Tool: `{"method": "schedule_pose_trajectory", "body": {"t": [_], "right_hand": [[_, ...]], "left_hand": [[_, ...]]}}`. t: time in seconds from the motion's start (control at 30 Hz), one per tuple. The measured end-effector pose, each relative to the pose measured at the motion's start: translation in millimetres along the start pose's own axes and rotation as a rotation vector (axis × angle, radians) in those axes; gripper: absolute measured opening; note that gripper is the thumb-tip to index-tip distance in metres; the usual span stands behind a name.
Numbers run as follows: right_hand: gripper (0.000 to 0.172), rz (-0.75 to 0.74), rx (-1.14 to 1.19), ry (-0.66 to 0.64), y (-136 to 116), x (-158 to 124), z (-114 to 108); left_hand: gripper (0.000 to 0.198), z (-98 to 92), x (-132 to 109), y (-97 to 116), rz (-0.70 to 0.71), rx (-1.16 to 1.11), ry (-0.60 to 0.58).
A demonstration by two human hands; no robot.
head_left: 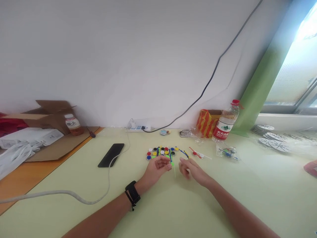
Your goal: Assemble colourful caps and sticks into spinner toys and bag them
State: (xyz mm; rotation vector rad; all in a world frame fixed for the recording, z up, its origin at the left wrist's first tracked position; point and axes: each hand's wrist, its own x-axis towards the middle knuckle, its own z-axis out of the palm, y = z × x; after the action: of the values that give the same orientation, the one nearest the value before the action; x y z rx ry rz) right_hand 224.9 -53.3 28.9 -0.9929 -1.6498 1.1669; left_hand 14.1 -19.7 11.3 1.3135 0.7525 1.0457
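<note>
My left hand [158, 166] rests palm-up on the pale green table [153, 205], its fingers curled round a thin green stick [174, 168] that points down toward me. A black watch sits on that wrist. My right hand [190, 168] lies just to the right, fingers loosely curled, with something small and pale at its fingertips that I cannot make out. Right behind both hands lies a cluster of small coloured caps [160, 152] with blue and yellow sticks [182, 152] and a red-and-white stick [198, 153] beside it.
A black phone [111, 154] with a white cable [74, 195] lies at left, a power strip [139, 127] at the wall. A water bottle [226, 123], a striped bag [206, 123] and a plastic bag of parts [226, 152] stand right. Cardboard box and drink bottle [73, 124] far left.
</note>
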Motion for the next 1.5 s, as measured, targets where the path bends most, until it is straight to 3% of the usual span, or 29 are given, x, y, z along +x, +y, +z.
{"method": "schedule_pose_trajectory", "body": {"t": [0.1,0.2,0.33,0.73,0.83,0.93,1.03,1.13,1.23,1.33,1.5], "right_hand": [[0.070,0.019,0.047,-0.036,-3,1,-3],[0.061,0.016,-0.017,0.026,-4,3,-3],[0.046,0.028,-0.056,0.001,-4,4,3],[0.041,-0.017,-0.190,-0.070,2,3,11],[0.036,-0.034,-0.259,-0.049,4,5,-2],[0.030,-0.044,-0.538,0.095,11,9,-30],[0.023,0.051,-0.896,0.280,21,12,-61],[0.023,0.188,-1.118,0.315,32,10,-81],[0.022,0.265,-1.156,0.328,40,6,-88],[0.009,0.312,-1.196,0.388,44,6,-91],[0.011,0.157,-1.170,0.278,47,13,-84]], "left_hand": [[0.036,-1.0,1,-1,-0.001,-0.017,0.012],[0.037,-1.1,1,-2,0.000,-0.004,0.005],[0.037,0.3,-1,-1,0.014,0.039,-0.007],[0.038,5.6,-6,6,0.037,0.113,-0.029],[0.040,5.9,-6,6,0.051,0.186,-0.008],[0.036,5.7,-6,7,0.063,0.258,0.016],[0.031,5.5,-5,7,0.068,0.271,0.000],[0.027,5.5,-5,6,0.071,0.298,0.001],[0.024,5.4,-5,6,0.083,0.335,0.006],[0.024,5.3,-4,5,0.098,0.339,0.013],[0.025,6.2,-5,6,0.097,0.344,0.019]]}}
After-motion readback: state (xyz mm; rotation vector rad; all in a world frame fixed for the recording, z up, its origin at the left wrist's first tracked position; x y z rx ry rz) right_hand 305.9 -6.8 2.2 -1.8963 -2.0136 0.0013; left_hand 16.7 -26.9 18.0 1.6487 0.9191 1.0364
